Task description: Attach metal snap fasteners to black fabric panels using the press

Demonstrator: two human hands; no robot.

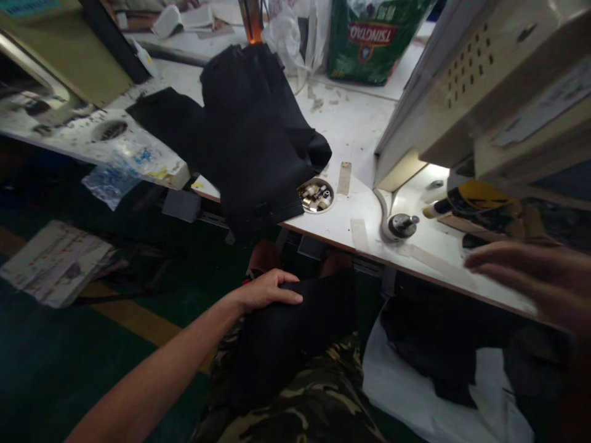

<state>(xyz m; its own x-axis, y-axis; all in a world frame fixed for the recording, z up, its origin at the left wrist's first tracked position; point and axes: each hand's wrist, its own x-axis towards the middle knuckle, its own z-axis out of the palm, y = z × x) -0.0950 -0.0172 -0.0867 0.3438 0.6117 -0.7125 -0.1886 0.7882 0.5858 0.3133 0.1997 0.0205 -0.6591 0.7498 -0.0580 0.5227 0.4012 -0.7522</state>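
Note:
My left hand (270, 290) grips the upper edge of a black flat piece of material (300, 320) that lies across my lap. Its thumb is on top and the other fingers are partly hidden. To the right, my right hand (530, 267) is in the air over the table's front edge, near the sewing machine (489, 92). It is blurred, its fingers look stretched out, and nothing shows in it. A pile of similar black pieces (258, 129) lies on the white table (355, 123) and hangs over its front edge.
Beside the pile, a round recess (318, 195) holds small metal parts. A metal post (401, 226) stands below the machine head. A green Tsingtao bag (376, 43) is at the back. Clear plastic (115, 175) hangs at left. A white sack (406, 381) with dark material lies below right.

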